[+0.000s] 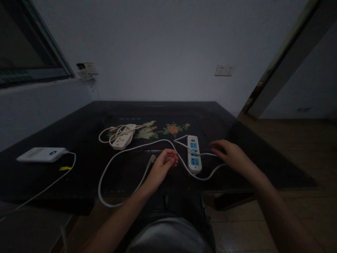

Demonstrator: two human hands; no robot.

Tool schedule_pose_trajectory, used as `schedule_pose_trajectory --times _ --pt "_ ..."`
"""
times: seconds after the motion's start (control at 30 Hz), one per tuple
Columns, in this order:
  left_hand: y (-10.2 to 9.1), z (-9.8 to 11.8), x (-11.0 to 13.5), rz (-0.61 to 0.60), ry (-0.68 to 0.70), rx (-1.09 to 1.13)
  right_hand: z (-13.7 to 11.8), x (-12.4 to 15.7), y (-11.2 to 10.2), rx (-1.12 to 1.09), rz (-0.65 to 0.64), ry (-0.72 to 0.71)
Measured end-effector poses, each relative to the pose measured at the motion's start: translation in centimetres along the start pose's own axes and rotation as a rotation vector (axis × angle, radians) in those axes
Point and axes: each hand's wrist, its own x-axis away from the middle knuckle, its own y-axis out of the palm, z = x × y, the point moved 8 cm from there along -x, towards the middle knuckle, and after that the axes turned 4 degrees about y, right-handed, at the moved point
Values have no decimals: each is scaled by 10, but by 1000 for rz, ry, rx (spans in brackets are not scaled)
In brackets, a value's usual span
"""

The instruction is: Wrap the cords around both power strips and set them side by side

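Note:
My left hand [165,162] hovers over the table's near side, fingers loosely curled with a gap to the thumb and nothing visible in them. Close beside it, a white power cord [137,144] sweeps in a wide loop, and its plug [152,159] lies just left of the hand. To the right is a white power strip [194,168] with blue sockets, its cord crossing over it. My right hand [228,151] is right of the strip, thumb and fingers apart. The cord passes at or under its thumb; whether they touch is hard to tell.
A second white power strip [121,141] with its cord bundled on top lies further left on the dark table [200,116]. A white power bank [42,154] with a cable and yellow tag [65,168] is at far left. Wall sockets [224,70] sit behind.

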Motion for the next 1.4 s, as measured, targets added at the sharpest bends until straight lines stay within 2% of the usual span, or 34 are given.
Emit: schedule_pose_trajectory --times 0.03,0.1,0.2,0.3,0.4,0.57,0.73,0.87,0.97,1.07,1.13,1.2,1.3,1.4 --pt "-1 3 -5 4 14 -36 -15 -4 11 15 2 -43" --pt "0 4 -15 -7 -8 -36 -33 -12 34 52 -18 -27" --pt "14 -15 -22 -44 -204 167 -32 -20 65 85 -91 123" --pt "33 -38 -27 -43 -373 382 -26 -21 81 89 -131 189" --pt "42 -49 -38 23 -380 456 -25 -19 84 90 -134 220" --pt "45 -68 -51 50 -520 510 -26 -11 83 121 -119 325" --pt "40 -78 -57 62 -601 502 -27 -5 83 56 -36 362" --pt "51 -84 -50 22 -655 535 -43 -6 76 -126 95 288" --pt "54 -71 -46 13 -548 582 -61 -10 63 -302 215 180" --pt "44 -44 -42 15 -364 594 -72 -10 40 -484 347 61" --pt "33 -28 -36 25 -315 592 -75 -7 24 -623 381 5" --pt "20 -15 -28 81 -289 560 -79 -2 16 -770 294 -43" --pt "7 0 -16 100 -232 498 -93 9 13 -913 88 -130" --pt "9 8 -6 58 -188 509 -103 20 10 -898 75 -146"
